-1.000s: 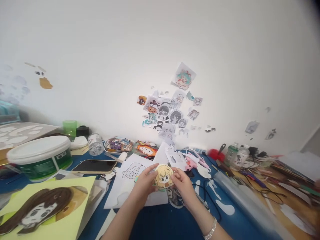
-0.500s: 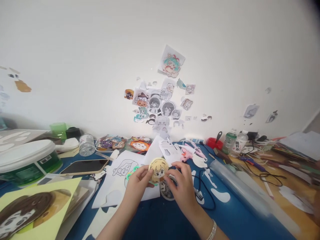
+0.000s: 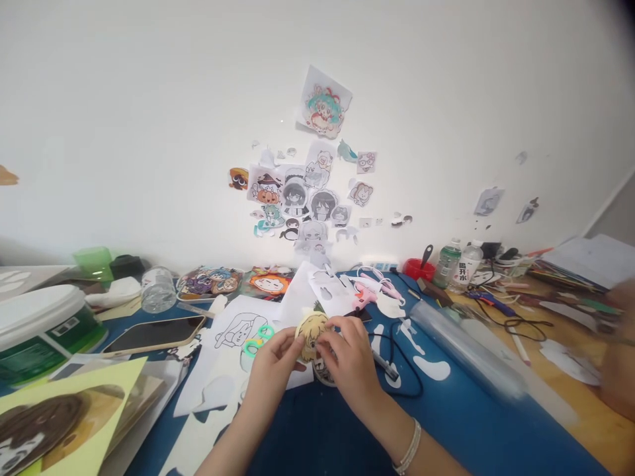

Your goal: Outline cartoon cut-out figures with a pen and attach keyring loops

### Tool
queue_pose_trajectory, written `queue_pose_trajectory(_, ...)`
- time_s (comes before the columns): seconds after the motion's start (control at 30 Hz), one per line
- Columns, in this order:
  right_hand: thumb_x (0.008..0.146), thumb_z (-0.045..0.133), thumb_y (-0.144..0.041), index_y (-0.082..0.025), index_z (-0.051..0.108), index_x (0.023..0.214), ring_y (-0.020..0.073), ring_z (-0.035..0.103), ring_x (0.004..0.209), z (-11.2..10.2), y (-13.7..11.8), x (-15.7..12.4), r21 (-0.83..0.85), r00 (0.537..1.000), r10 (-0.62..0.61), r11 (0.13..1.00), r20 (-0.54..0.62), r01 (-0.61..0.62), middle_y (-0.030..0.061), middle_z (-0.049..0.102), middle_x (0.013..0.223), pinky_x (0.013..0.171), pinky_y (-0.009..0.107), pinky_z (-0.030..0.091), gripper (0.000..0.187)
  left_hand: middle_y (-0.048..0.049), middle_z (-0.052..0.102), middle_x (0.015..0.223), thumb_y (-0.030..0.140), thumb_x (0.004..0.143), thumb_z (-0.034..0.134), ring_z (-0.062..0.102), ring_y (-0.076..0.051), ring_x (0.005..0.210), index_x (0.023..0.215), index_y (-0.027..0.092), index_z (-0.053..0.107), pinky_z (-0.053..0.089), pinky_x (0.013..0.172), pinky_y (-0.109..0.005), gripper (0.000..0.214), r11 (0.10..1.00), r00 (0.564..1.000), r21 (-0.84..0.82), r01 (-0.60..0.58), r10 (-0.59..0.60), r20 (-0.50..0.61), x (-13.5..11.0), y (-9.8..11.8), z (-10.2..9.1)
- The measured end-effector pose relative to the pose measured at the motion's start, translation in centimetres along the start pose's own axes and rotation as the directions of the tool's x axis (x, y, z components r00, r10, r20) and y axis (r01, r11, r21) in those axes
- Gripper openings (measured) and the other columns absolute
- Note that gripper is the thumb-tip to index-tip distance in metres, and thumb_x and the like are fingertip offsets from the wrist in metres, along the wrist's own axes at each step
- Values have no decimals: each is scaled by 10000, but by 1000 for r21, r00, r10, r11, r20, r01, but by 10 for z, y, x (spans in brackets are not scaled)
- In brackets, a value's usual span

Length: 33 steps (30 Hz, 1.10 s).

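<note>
Yellow-haired, round, flat cartoon cutout (image 3: 306,327): lower centre of frame | left hand (image 3: 278,352): pinching its left edge | right hand (image 3: 351,354): shifted inward over its face, grip unclear | drawing now partly hidden

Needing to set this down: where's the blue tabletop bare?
The blue tabletop is bare between left forearm and right forearm, and where right forearm, white cutout and clear roll border it. The left is crowded: tub, phone, yellow sheet.

The right hand (image 3: 346,348) hides part of the yellow-haired cutout (image 3: 310,324).
</note>
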State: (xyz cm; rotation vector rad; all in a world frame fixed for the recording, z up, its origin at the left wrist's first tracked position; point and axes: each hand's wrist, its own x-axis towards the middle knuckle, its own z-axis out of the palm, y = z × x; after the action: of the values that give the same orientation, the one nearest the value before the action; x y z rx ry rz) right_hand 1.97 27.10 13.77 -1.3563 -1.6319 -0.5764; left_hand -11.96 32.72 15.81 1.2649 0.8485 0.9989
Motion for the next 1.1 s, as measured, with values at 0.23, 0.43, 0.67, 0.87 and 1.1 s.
queue_pose_trajectory(0.23,879,525,-94,-186,584,801,213,493,878,3,-1,0,12,1000,1,1000,-11,-1,64,589,958,766,347,427,134,-37,679,723,511,540,771,633,-188,692,805,175,703,540,504,-250,433,1000,1000,3,11,-11,-6,0,-1,0)
queue_pose_trajectory(0.43,894,470,-86,-189,553,801,215,496,857,0,-2,2,-6,1000,-23,1000,8,23,69,589,949,752,345,420,161,-40,677,743,495,565,766,622,-180,692,817,175,696,541,521,-255,413,1000,999,-9,28,-28,-16,0,0,1)
queue_pose_trajectory(0.67,949,406,-196,-200,546,824,230,502,888,-25,18,14,74,963,218,975,-161,-208,70,581,894,809,376,397,188,-54,680,874,494,670,708,620,-179,764,926,177,668,545,574,-258,410,997,998,-60,54,-56,-17,-1,1,-8)
queue_pose_trajectory(0.87,885,473,-355,-195,547,729,240,514,840,-27,42,18,318,846,530,812,-53,-489,77,571,854,796,391,413,235,-70,675,896,503,658,725,609,-179,774,952,162,650,536,581,-263,456,983,995,-155,97,-95,18,3,2,-12)
queue_pose_trajectory(1.1,859,465,-445,-174,626,733,189,575,656,-7,28,11,482,798,475,635,371,-603,42,620,688,619,284,451,339,-60,677,872,479,646,758,588,-159,735,941,170,662,517,565,-258,438,968,991,-216,124,-108,81,0,4,-9)
